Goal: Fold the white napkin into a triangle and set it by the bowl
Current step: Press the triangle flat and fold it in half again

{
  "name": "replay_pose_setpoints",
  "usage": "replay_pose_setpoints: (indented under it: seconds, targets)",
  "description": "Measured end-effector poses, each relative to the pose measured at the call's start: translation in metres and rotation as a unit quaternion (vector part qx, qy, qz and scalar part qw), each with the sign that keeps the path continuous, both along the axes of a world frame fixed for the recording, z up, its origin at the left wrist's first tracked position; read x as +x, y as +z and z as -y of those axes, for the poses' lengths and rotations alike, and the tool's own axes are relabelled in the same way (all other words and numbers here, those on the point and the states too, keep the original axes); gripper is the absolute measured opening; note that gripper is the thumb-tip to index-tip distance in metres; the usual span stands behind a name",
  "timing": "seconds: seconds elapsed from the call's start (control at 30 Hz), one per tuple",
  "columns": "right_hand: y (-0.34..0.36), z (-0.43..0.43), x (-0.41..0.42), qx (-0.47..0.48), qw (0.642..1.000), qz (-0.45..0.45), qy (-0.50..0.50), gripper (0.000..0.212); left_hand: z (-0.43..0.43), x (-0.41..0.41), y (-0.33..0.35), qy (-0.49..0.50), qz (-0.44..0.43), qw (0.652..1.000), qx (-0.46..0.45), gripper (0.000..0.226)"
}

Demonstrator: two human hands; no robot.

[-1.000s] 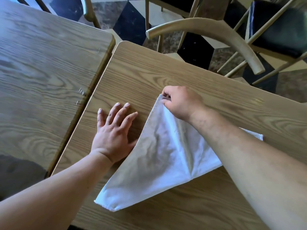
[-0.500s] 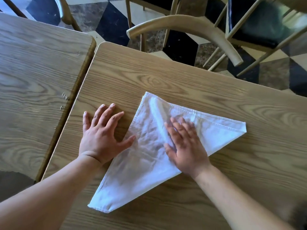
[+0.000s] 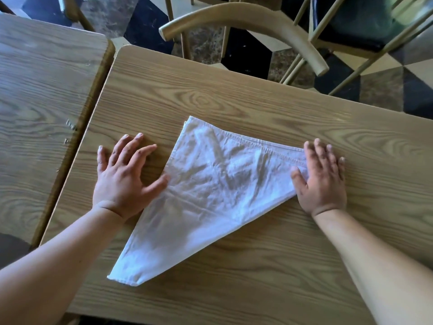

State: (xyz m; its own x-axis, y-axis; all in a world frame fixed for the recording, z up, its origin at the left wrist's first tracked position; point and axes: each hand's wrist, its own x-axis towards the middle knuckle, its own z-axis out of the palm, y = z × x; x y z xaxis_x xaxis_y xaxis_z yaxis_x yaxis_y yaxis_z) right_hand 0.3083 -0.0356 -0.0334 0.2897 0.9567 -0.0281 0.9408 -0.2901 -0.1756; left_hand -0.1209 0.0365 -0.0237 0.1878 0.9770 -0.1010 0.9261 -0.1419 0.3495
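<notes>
The white napkin (image 3: 210,195) lies flat on the wooden table (image 3: 257,102), folded into a triangle with one corner pointing toward me at lower left. My left hand (image 3: 121,177) rests palm down on the table beside the napkin's left edge, its thumb touching the cloth. My right hand (image 3: 321,177) lies flat with fingers spread over the napkin's right corner, pressing it down. Neither hand grips anything. No bowl is in view.
A second wooden table (image 3: 46,102) stands close on the left, with a narrow gap between the two. Beyond the far edge are a curved wooden chair back (image 3: 246,17) and a dark-cushioned chair (image 3: 365,19) on a tiled floor.
My right hand let go of the napkin's top corner, pressed the middle, then slid right to the right corner. The left hand stayed put. The camera view shifted slightly.
</notes>
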Motion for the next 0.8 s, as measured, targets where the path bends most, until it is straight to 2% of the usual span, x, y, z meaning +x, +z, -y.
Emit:
replay_pose_setpoints:
  seconds: [0.07, 0.13, 0.23, 0.33, 0.43, 0.57, 0.8]
  targets:
    - [-0.006, 0.011, 0.020, -0.012, 1.000, 0.002, -0.013, 0.075, 0.006, 0.030, -0.008, 0.033, 0.030, 0.999, -0.001, 0.076]
    - [-0.007, 0.010, 0.020, -0.010, 1.000, 0.002, -0.012, 0.075, 0.010, 0.055, -0.008, 0.053, 0.047, 0.997, 0.041, 0.067]
    - [-0.008, 0.000, 0.013, -0.006, 1.000, 0.005, -0.009, 0.075, 0.017, 0.124, -0.007, -0.093, 0.078, 0.987, 0.106, 0.058]
    - [0.003, -0.005, 0.012, -0.004, 1.000, -0.010, -0.015, 0.077, 0.025, 0.204, 0.012, -0.231, 0.095, 0.968, 0.038, 0.067]
    - [0.003, -0.007, 0.011, 0.009, 1.000, -0.007, -0.010, 0.078, 0.033, 0.237, 0.005, -0.278, 0.055, 0.959, -0.018, 0.065]
    - [0.000, -0.006, 0.009, 0.021, 1.000, -0.002, -0.010, 0.075, 0.045, 0.196, -0.009, -0.284, 0.057, 0.956, 0.052, 0.061]
    - [-0.006, -0.001, 0.008, 0.004, 1.000, -0.006, -0.002, 0.076, 0.095, 0.055, -0.007, -0.207, -0.017, 0.978, 0.032, 0.071]
